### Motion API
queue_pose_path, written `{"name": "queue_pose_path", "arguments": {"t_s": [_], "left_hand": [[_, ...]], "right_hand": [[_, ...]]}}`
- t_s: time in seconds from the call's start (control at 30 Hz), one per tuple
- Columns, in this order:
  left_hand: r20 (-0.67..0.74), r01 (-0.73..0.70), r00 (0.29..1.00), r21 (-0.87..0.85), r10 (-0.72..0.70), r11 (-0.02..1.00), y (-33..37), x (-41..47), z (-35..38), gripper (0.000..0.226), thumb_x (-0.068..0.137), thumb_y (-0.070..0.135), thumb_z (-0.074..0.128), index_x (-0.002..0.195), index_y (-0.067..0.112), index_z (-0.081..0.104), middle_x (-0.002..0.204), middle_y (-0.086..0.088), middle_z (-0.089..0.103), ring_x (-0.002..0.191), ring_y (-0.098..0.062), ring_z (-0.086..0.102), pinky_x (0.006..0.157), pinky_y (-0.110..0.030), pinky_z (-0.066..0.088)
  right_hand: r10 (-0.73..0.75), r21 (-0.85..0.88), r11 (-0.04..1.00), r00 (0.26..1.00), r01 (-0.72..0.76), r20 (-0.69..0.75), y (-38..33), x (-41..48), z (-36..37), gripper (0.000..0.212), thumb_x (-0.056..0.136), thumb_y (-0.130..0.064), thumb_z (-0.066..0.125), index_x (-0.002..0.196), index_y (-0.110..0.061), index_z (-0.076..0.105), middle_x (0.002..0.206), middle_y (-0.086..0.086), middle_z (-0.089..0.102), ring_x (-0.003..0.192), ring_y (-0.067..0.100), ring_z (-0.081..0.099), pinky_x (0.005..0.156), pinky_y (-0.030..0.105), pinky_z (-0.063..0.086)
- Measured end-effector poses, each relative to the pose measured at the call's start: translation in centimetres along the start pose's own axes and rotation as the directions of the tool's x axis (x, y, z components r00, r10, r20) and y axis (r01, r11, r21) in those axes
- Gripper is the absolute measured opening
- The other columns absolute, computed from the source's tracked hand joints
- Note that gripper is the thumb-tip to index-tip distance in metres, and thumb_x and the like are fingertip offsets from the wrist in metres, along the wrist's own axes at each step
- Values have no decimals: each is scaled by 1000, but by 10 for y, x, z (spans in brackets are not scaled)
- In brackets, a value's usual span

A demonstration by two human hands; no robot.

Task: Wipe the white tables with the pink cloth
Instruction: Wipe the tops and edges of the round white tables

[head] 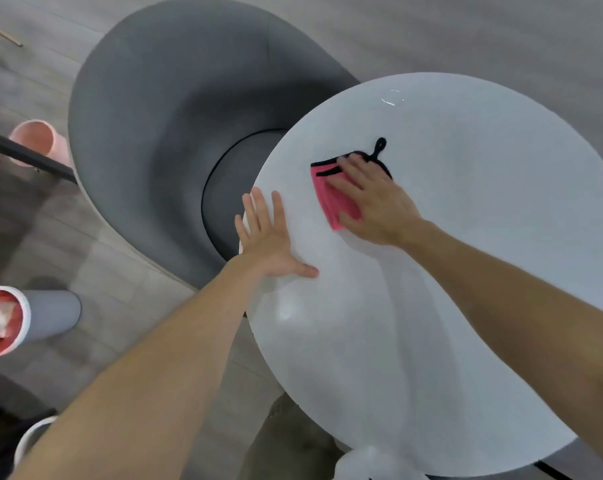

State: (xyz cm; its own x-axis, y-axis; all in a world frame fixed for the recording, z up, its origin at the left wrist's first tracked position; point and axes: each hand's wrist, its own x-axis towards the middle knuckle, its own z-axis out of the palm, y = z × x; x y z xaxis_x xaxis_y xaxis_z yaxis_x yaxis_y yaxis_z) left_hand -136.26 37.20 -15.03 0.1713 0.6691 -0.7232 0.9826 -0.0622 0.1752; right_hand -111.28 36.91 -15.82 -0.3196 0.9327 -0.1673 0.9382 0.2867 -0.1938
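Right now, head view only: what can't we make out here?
- pink cloth: partly under the right hand, so its full shape is hidden.
- white table: right side cut off by the frame edge; base hidden beneath its own top.
- white object at the bottom edge: cut off and blurred, not identifiable.
- red-lined bin at the left edge: partly cut off, contents too blurred to name.
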Motion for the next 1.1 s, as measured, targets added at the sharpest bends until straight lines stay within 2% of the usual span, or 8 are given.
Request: {"name": "queue_pose_path", "arguments": {"t_s": [0.07, 0.2, 0.37, 0.53, 0.73, 0.9, 0.97, 1.1], "left_hand": [[24, 5, 1000, 5, -5, 1000, -1, 1, 1, 182, 51, 89, 85, 147, 24, -55, 141, -11, -71, 135, -34, -64, 125, -64, -22], [50, 19, 999, 2, -19, 1000, -1, 1, -4, 181, 53, 89, 85, 145, 24, -57, 139, -12, -73, 134, -34, -65, 125, -63, -23], [98, 34, 995, 17, -36, 999, 3, -3, -7, 181, 53, 89, 84, 143, 22, -58, 137, -13, -74, 132, -36, -66, 125, -65, -21], [132, 41, 990, 18, -43, 999, 4, -3, -12, 180, 55, 89, 83, 141, 20, -59, 135, -15, -74, 130, -37, -67, 125, -66, -20], [148, 50, 987, 34, -55, 998, 6, -6, -12, 180, 55, 90, 82, 139, 19, -61, 135, -17, -74, 129, -39, -68, 125, -65, -21], [143, 57, 988, 41, -62, 998, 5, -4, -13, 179, 56, 86, 84, 144, 19, -57, 137, -16, -73, 130, -39, -67, 124, -63, -23], [152, 53, 987, 25, -56, 998, 3, -2, -14, 178, 58, 86, 83, 144, 19, -57, 136, -16, -73, 130, -40, -67, 124, -64, -23], [152, 34, 988, 10, -35, 999, 1, -6, -14, 177, 59, 86, 83, 144, 19, -58, 137, -15, -73, 129, -38, -68, 125, -65, -21]], "right_hand": [[122, 44, 992, 992, -122, -12, 13, 24, -7, 75, 93, -52, 44, 163, -26, 41, 180, 9, 19, 167, 29, 12, 136, 50, 12], [320, 54, 947, 942, -316, -98, -35, 61, 10, 72, 108, -53, 29, 166, -12, 34, 179, 22, 10, 167, 42, 5, 135, 57, 1], [81, -48, 995, 991, -87, -106, -40, 70, 5, 66, 113, -54, 30, 157, -7, 44, 176, 19, 27, 166, 38, 16, 134, 60, 9], [99, -54, 993, 989, -105, -109, -48, 78, 6, 84, 111, -65, 16, 172, -7, 16, 180, 19, 8, 168, 34, 4, 135, 56, 5], [-239, -106, 967, 968, 231, -75, -38, 87, 7, 65, 115, -55, 21, 173, -26, 22, 181, 6, 16, 168, 27, 13, 135, 52, 12], [236, -23, 971, 964, -240, -121, 67, 115, -22, 77, 108, -66, 24, 173, -23, 21, 181, 11, 13, 168, 29, 8, 135, 55, 6], [282, 19, 959, 950, -282, -135, 47, 126, -19, 81, 109, -62, 22, 173, -13, 18, 181, 17, 9, 168, 32, 5, 136, 52, 3], [-115, -46, 993, 984, 109, -136, -50, 124, 4, 68, 115, -57, 15, 173, -22, 22, 180, 17, 14, 168, 35, 9, 135, 54, 9]]}}
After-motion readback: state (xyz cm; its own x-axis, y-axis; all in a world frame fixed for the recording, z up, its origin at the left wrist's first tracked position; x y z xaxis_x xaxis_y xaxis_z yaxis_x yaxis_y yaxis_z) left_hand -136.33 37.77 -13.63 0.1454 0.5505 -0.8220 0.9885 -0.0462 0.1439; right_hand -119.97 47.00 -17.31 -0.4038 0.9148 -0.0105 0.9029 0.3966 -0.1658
